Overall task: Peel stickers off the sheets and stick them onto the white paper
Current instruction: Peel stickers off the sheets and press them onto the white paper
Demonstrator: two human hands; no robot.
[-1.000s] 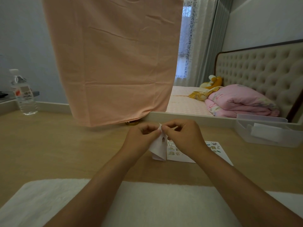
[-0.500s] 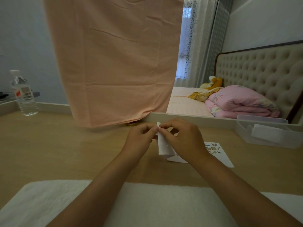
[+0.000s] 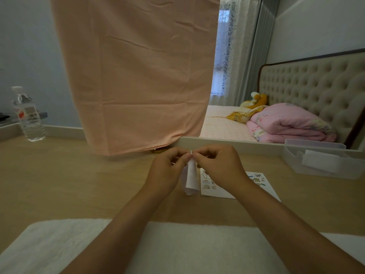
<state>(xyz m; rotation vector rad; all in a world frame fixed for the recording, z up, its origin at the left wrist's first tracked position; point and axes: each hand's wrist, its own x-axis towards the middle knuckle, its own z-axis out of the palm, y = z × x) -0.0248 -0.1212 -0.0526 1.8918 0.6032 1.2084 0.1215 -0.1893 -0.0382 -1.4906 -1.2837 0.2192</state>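
Now my left hand (image 3: 167,169) and right hand (image 3: 219,167) both pinch the top edge of the dangling sticker sheet (image 3: 191,179), mid-peel I judge; next means freeing one sticker and pressing it onto the flat paper (image 3: 218,193) at four o'clock.

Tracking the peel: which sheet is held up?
The curled white sheet, pinched at its top by left hand and right hand; the cartoon-sticker sheet lies flat on the table.

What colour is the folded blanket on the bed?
The blanket is pink; the head view shows it.
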